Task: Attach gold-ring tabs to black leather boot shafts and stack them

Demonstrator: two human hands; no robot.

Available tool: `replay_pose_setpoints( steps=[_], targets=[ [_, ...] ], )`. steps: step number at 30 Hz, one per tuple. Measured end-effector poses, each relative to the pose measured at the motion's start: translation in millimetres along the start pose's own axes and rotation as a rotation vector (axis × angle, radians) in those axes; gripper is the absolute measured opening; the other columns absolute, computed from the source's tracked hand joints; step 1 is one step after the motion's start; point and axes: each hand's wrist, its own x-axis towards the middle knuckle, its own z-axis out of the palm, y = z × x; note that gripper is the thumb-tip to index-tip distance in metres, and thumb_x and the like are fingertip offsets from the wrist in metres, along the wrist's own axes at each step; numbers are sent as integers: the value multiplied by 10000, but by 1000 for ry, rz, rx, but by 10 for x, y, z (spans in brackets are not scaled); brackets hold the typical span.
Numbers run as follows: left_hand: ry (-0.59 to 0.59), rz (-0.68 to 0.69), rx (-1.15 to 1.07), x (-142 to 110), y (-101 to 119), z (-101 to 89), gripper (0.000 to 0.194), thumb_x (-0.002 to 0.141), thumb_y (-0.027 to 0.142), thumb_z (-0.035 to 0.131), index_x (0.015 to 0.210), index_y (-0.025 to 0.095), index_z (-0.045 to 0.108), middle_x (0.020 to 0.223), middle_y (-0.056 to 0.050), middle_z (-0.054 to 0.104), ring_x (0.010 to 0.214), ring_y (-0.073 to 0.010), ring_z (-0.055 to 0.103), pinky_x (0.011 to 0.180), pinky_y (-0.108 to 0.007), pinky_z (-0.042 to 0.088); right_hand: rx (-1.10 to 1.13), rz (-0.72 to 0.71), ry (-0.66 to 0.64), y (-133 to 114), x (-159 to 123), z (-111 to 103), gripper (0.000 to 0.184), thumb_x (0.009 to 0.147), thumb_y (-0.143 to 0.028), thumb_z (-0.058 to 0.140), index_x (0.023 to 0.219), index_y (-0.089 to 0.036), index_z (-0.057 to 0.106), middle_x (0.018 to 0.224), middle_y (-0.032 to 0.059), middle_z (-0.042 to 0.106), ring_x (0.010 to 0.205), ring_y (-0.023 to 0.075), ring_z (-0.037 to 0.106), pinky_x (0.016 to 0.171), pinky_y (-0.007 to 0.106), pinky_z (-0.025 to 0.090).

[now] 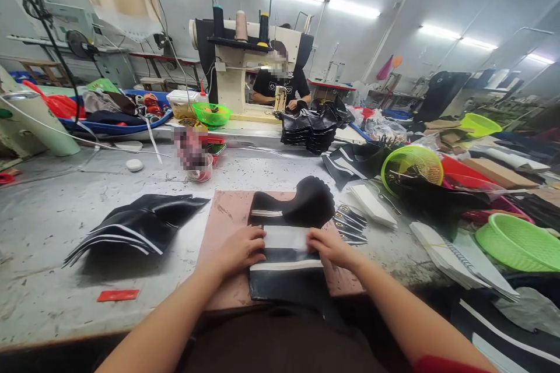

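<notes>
A white rectangular strip (286, 239) lies across black leather pieces in front of me. My left hand (243, 249) is at its left end, fingers bent over the edge. At the right end, my right hand (329, 246) has its thumb and fingers closed on the corner. Nearer my body is a black leather piece (284, 282) with a pale band along its top edge. Just beyond the strip lies a curved black leather piece (301, 204) with a scalloped edge and a short pale strip. Beneath everything is a pinkish board (223, 215).
A stack of black leather pieces (140, 218) is on the left, near a red strip (118, 295). Small black tabs with rings (347, 224) and white strips (371, 205) sit at right, beside green baskets (520, 239). A co-worker (280, 84) sits behind a sewing machine (231, 81).
</notes>
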Motion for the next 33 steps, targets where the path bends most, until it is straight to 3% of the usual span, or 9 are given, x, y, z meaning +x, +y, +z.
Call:
replay_pose_setpoints(
  steps=[3,5,8,13,17,19,25,30,33],
  targets=[
    [-30,-44,-31,33,-7,-25,78,779,260,580,817,192,571,1125,-75,578,1077,-239,512,913,-375,431,79,277,-22,244,-748,-284,201,802,-275,400,663,-179,508,543,-21,526,488,96,484,486,205,404],
    [-41,-73,-63,64,-17,-38,72,785,262,567,809,195,553,1109,-66,588,1086,-239,504,923,-391,422,132,558,-246,321,-1166,-436,198,746,-346,498,678,-167,551,518,-28,513,426,80,443,416,185,355],
    [-29,-114,-115,100,-38,-36,80,810,276,518,799,198,533,1078,-58,604,1070,-231,514,917,-403,425,134,677,-374,294,-1348,-581,285,673,-420,592,774,-157,636,668,13,600,447,80,470,394,184,349],
    [136,-124,-134,30,-85,22,103,819,253,449,836,199,535,974,-65,634,1028,-217,555,852,-364,475,-74,389,190,126,-476,-587,389,746,-356,526,1096,-191,568,1150,96,563,677,138,572,567,250,458],
    [479,-176,-38,-94,-161,17,128,826,249,432,875,205,541,907,-57,644,984,-206,584,844,-348,486,-237,244,289,-22,266,-598,142,764,-253,516,789,-166,626,728,72,647,715,202,595,640,283,433],
    [608,-261,10,-118,-212,-10,139,834,262,429,902,208,538,923,-59,642,924,-196,606,811,-331,503,-224,210,312,-96,433,-708,168,789,-269,489,696,-181,598,599,29,609,622,178,586,592,261,424],
    [671,-339,22,-66,-372,-33,154,827,326,431,875,226,537,875,-50,655,838,-204,634,732,-317,531,-197,281,552,-100,539,-1513,223,818,-340,449,711,-178,559,515,-38,527,400,111,501,447,223,396],
    [639,-358,20,-52,-410,-23,152,825,338,437,858,239,547,878,-43,661,808,-192,643,655,-279,541,-274,466,859,288,641,-2410,252,840,-281,404,865,-106,585,610,31,583,485,142,560,582,271,438],
    [637,-342,37,-46,-365,-40,144,830,320,434,848,241,553,860,-36,663,792,-184,641,620,-265,533,-302,560,960,557,693,-2691,289,820,-220,407,994,-53,567,770,118,637,663,184,610,705,316,444]
  ],
)
